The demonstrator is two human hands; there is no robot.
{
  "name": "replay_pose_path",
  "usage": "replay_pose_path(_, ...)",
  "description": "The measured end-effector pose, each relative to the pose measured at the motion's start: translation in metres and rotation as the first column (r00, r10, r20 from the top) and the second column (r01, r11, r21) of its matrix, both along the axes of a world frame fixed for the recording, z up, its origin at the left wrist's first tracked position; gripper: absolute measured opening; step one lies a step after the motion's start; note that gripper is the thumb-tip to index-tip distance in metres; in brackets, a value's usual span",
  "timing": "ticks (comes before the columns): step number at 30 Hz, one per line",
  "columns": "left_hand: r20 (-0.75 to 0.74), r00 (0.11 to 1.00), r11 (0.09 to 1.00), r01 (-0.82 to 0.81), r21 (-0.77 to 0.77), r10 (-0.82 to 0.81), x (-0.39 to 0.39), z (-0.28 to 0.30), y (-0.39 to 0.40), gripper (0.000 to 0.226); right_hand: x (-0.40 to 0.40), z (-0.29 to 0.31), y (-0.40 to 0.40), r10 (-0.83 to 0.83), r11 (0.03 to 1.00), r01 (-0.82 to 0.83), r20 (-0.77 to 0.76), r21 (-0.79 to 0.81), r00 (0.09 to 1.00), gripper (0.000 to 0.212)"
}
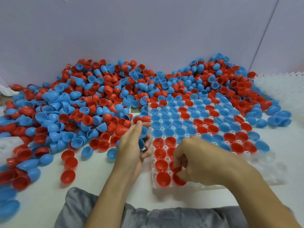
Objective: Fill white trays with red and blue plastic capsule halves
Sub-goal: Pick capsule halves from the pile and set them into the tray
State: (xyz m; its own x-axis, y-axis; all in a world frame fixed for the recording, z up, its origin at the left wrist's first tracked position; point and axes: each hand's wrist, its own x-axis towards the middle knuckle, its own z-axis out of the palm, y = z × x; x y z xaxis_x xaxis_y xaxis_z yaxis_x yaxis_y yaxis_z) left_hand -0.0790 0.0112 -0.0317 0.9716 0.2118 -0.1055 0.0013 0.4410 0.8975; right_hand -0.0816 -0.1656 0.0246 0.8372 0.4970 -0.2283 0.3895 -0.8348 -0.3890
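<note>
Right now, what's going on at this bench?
A person is loading a white tray with capsule halves. The right hand pinches a red half and is setting it into a pocket in the tray's near-left corner, next to a column of red halves already seated. The left hand holds several blue halves just off the tray's left edge. Most far pockets are filled with red and blue; the near-right pockets look empty. A big mixed pile lies behind and to the left.

The near middle cells of the white plastic cell tray (263, 170) are hidden by the right hand (205, 162). Blurred blue plastic capsule halves (8, 206) are cut off at the lower left frame edge. Both forearms are cut off at the bottom edge.
</note>
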Motion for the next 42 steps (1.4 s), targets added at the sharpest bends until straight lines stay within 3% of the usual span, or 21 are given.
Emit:
replay_pose_path(5,0.022,0.996,0.981,0.092,-0.171,-0.09,-0.004,0.008,0.001,0.044,0.0,0.006,-0.004,0.004,1.0,-0.003,-0.047,0.004,0.999,0.019)
replay_pose_path(8,0.018,0.997,0.976,0.081,-0.202,-0.079,-0.004,0.008,0.002,0.037,0.004,0.014,-0.009,0.008,0.999,-0.006,-0.048,0.046,0.999,0.021)
replay_pose_path(17,0.032,0.995,0.986,0.094,-0.139,-0.09,-0.005,0.009,-0.002,0.035,0.027,0.013,0.026,-0.044,0.939,-0.044,0.245,0.341,0.968,0.019)
replay_pose_path(26,0.107,0.988,0.994,0.109,0.02,-0.11,-0.003,0.002,-0.002,0.041,0.035,0.009,0.025,-0.097,0.923,-0.005,0.245,0.384,0.965,0.012)
replay_pose_path(32,0.121,0.992,0.998,0.024,0.05,-0.03,-0.001,0.0,0.001,0.043,0.024,0.019,-0.017,-0.094,0.982,0.074,0.105,0.175,0.99,0.014)
replay_pose_path(36,0.146,0.989,1.0,-0.021,0.012,0.019,0.0,0.001,0.004,0.023,0.008,0.018,-0.033,-0.118,0.993,0.118,0.01,0.004,0.993,0.013)
replay_pose_path(42,0.133,0.99,0.998,-0.054,0.037,0.048,-0.001,0.001,0.003,0.015,-0.007,0.005,-0.023,-0.053,0.983,0.063,0.061,-0.171,0.997,0.017)
